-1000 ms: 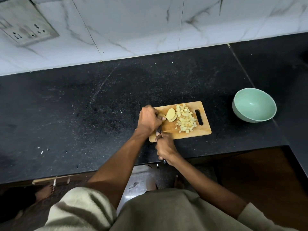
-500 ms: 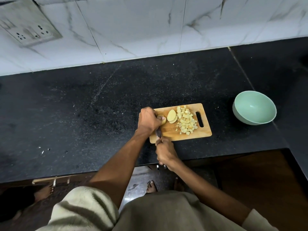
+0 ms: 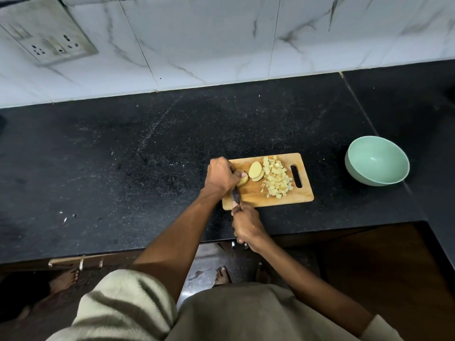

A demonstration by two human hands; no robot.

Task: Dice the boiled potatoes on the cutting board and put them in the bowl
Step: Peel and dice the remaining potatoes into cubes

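Observation:
A small wooden cutting board [image 3: 283,200] lies on the black counter. My left hand [image 3: 220,175] grips a pale potato piece [image 3: 242,180] at the board's left end. My right hand [image 3: 246,225] holds a knife [image 3: 235,195] by its handle; the blade runs under my left hand, its tip hidden. Two potato slices [image 3: 255,171] lean beside the gripped piece. A pile of potato dice [image 3: 277,179] covers the board's right half. The mint green bowl [image 3: 376,161] stands to the right of the board, with nothing in it.
The black stone counter [image 3: 123,168] stretches left and back to a marble-tiled wall with a socket plate [image 3: 49,38]. The counter's front edge runs just below the board. Bare feet [image 3: 221,275] show on the floor beneath.
My right hand has drawn the knife back a little toward me. My left hand stays on the potato piece. The view has shifted slightly.

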